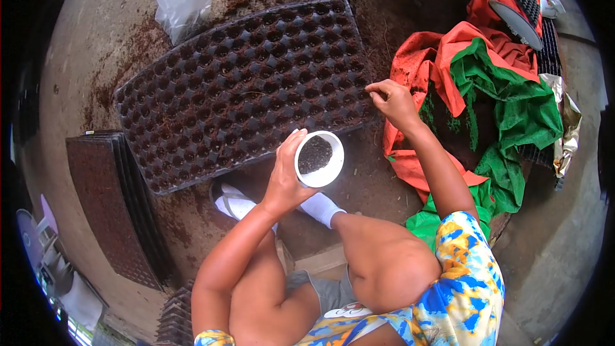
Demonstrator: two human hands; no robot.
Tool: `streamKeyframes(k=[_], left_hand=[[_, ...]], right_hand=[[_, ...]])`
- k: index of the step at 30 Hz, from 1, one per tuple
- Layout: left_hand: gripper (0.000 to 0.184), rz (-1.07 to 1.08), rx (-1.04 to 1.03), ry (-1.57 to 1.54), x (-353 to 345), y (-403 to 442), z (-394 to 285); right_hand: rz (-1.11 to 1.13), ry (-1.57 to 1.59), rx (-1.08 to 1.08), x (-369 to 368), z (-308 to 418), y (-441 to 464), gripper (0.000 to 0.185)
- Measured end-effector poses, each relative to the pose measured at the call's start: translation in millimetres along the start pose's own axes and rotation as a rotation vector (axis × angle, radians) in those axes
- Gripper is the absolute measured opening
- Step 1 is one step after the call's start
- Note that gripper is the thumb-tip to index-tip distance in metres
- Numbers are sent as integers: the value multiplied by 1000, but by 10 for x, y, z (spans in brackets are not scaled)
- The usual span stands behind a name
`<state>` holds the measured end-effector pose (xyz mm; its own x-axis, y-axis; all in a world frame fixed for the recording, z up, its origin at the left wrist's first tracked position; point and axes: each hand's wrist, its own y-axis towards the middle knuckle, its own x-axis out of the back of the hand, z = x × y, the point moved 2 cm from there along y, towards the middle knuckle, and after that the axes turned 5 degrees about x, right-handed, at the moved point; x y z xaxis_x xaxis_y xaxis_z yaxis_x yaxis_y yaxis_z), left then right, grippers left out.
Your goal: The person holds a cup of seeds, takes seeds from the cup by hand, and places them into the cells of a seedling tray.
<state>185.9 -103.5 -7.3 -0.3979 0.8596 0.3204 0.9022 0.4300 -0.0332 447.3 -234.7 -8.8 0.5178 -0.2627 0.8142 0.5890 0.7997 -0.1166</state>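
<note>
My left hand [286,176] is wrapped round a white cup [332,170], held above the near edge of the seedling tray. Small dark grains [314,154] lie inside the cup. The black seedling tray [234,93] lies on the ground before me, its many round cells holding brown soil. At the tray's right edge is my right hand [393,104], thumb and fingertips pinched together. Whatever may be between those fingertips is too small to make out.
To the right lies a crumpled red and green sack [512,99] with soil inside. A stack of trays [112,205] stands at the left. Behind the seedling tray sits a clear plastic bag [186,0]. A sandal [516,24] shows at the upper right.
</note>
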Motion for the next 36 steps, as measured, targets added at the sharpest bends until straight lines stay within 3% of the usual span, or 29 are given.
streamKeyframes(k=[10,17,23,29,36], left_hand=[[103,-3,-81,23,-63,-47,45],[102,1,-99,24,-97,-80,45],[100,13,-94,17,-116,-83,45],[103,16,-88,-31,-156,-54,46],[111,-114,-56,-168,406,-163,26]], right_hand=[[93,108,-76,2,-7,-114,18],[192,2,-52,-1,38,-340,22],[105,146,-129,93,266,-363,16],[134,357,305,30,1034,-532,22],[-34,313,151,317,1130,-493,18]])
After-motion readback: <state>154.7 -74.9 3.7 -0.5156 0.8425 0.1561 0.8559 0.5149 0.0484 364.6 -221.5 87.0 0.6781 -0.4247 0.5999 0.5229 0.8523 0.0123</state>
